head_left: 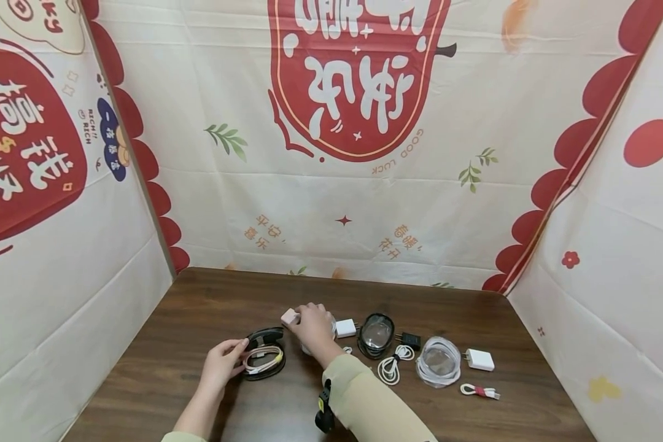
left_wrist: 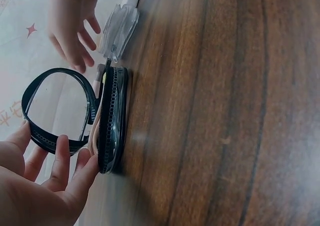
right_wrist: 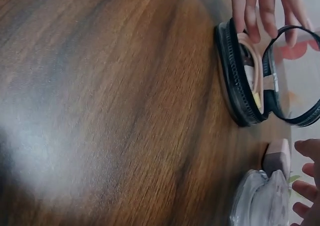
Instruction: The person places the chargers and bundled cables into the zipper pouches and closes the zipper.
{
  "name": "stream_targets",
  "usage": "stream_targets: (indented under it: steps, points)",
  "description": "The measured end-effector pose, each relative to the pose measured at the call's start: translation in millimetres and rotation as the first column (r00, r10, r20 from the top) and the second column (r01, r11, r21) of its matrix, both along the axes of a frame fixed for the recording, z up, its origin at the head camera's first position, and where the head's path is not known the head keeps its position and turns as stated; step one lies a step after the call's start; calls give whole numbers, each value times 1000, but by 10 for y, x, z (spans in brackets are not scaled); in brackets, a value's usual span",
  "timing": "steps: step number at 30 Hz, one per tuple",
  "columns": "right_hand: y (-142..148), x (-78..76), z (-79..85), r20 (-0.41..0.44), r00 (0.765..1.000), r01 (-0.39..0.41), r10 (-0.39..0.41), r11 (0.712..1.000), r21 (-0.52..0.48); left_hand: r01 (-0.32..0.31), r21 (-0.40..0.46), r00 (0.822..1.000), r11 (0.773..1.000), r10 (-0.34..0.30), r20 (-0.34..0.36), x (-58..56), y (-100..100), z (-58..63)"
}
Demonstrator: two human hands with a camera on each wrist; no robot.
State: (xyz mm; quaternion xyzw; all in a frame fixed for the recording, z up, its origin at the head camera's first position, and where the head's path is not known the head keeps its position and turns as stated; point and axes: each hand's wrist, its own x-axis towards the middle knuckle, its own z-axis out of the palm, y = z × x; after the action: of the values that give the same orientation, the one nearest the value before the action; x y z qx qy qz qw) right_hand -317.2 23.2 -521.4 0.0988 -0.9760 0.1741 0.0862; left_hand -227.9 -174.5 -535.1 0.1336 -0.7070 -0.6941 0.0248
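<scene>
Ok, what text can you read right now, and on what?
"GOOD LUCK": back cloth.
"平安喜乐": back cloth.
"春暖花开": back cloth.
"RICH!! RICH": left cloth.
"搞钱": red patch on the left cloth.
"cky", cut off: left cloth.
Blue badge there: too small to read.
Back cloth's large characters: cut off, unclear.
Chargers, cables, pouches: none legible.
</scene>
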Motion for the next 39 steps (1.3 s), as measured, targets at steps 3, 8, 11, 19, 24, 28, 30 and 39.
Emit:
stream_targets:
  steps: [3, 8, 11, 19, 24, 28, 30, 39]
  points:
    - [-28, -9, -42, 0, 1000, -1, 1, 999, 47, 4, 12, 1000, 1000, -4, 1, 25, 0, -5]
    - [-38, -33, -123, -24, 1000, 2, 1, 994, 112, 7, 26, 1000, 1000, -7, -1, 43, 13, -13]
    - [-33, -52, -159, -51, 999, 10, -3, 989, 145, -6, 34, 1000, 999, 6, -1, 40, 34, -16]
    - [11, -62, -136, -69, 997, 38, -28, 989, 141, 13, 38, 1000, 999, -12, -13, 25, 105, -20]
    - [-1, -61, -101, -81, 997, 21, -14, 996, 90, 7, 34, 1000, 999, -7, -12, 9, 94, -23]
    - [-20, -68, -72, -67, 998, 9, -8, 1000, 16, 1, 35, 1000, 999, -1, -8, 0, 68, -27]
    - [-20, -76, -50, -55, 998, 7, -8, 1000, -23, -1, 35, 1000, 999, 1, -4, -2, 53, -29]
    - [55, -36, 128, 1, 1000, -28, 28, 983, -181, -7, 27, 1000, 1000, 7, -3, -1, -6, -22]
